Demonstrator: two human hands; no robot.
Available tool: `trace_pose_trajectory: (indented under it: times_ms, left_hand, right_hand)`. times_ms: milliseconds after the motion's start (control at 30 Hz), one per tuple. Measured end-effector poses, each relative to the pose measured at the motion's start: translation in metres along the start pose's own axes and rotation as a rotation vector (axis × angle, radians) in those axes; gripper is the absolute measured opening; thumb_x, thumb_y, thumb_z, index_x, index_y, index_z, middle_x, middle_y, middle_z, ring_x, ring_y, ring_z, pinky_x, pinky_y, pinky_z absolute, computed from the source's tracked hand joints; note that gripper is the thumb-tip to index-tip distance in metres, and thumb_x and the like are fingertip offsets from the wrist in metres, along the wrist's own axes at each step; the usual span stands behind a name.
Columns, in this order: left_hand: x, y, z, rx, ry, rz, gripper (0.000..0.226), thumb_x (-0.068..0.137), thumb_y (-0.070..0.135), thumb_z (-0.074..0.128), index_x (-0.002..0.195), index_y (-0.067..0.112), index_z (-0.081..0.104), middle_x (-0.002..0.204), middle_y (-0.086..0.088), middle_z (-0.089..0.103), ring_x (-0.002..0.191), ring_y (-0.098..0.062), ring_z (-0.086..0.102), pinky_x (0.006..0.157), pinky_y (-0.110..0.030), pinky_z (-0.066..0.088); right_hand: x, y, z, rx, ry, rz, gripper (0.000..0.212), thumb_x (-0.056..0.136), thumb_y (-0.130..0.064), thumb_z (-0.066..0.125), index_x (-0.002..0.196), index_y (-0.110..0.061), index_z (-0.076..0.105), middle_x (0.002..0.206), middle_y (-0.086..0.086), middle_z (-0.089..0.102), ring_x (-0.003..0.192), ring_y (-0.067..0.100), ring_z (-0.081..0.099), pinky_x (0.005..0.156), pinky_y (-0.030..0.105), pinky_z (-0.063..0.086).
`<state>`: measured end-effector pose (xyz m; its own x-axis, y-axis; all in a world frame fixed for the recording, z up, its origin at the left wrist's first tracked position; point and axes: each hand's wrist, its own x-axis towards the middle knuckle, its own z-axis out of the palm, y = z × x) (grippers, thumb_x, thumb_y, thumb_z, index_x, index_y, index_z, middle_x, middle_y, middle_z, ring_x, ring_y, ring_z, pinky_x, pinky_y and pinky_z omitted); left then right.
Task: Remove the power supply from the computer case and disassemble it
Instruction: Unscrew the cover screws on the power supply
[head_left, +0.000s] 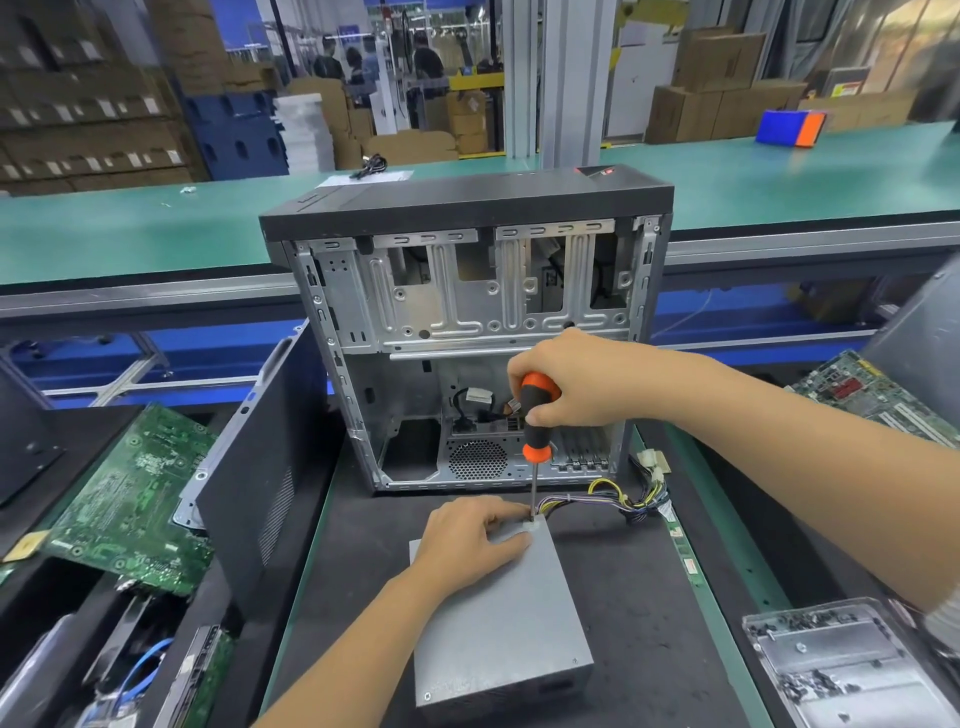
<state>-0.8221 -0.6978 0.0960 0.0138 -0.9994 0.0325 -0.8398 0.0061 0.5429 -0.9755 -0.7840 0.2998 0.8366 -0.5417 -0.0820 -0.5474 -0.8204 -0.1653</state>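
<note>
The grey power supply (498, 618) lies flat on the black mat in front of the open computer case (467, 312). Its bundle of coloured cables (623, 499) trails off to the right. My left hand (467, 540) presses flat on the supply's far top, fingers near the far corner. My right hand (576, 379) grips the orange and black handle of a screwdriver (537, 415), held upright. The tip stands on the supply's far corner, right by my left fingertips. The case stands emptied, its side open toward me.
A dark case side panel (260, 467) leans at the left beside green circuit boards (130, 499). Another board (872, 389) lies at the right. A clear tray with several screws (841, 665) sits at the near right. A green conveyor (779, 171) runs behind the case.
</note>
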Motion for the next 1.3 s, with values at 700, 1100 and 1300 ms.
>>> trace_pose_trajectory:
  times_ms: [700,1100,1300]
  left_hand:
    - [0.017,0.020,0.011,-0.699,0.082,-0.004,0.009,0.090,0.012,0.068,0.088,0.015,0.076,0.066,0.002,0.061,0.063,-0.006,0.046,0.063,-0.019,0.036]
    - [0.018,0.021,0.010,-0.685,0.023,0.060,0.025,0.096,0.007,0.058,0.080,0.024,0.068,0.073,0.013,0.064,0.070,0.002,0.054,0.070,-0.012,0.041]
    - [0.021,0.016,0.014,-0.605,0.022,0.070,0.025,0.097,0.016,0.057,0.079,0.031,0.066,0.077,-0.001,0.065,0.073,-0.007,0.055,0.073,-0.024,0.042]
  right_hand:
    - [0.011,-0.004,-0.008,-0.256,-0.176,0.118,0.062,0.096,-0.060,0.030,0.077,-0.006,0.054,0.050,0.005,0.061,0.052,0.022,0.063,0.061,0.032,0.050]
    - [0.005,-0.009,-0.030,-0.022,-0.398,0.116,0.055,0.083,-0.057,0.062,0.124,-0.022,0.053,0.092,-0.005,0.057,0.068,0.014,0.069,0.062,0.027,0.055]
    - [0.013,-0.014,-0.020,-0.285,-0.360,0.124,0.038,0.100,-0.038,0.043,0.085,-0.006,0.057,0.059,0.000,0.060,0.061,0.022,0.063,0.066,0.031,0.053]
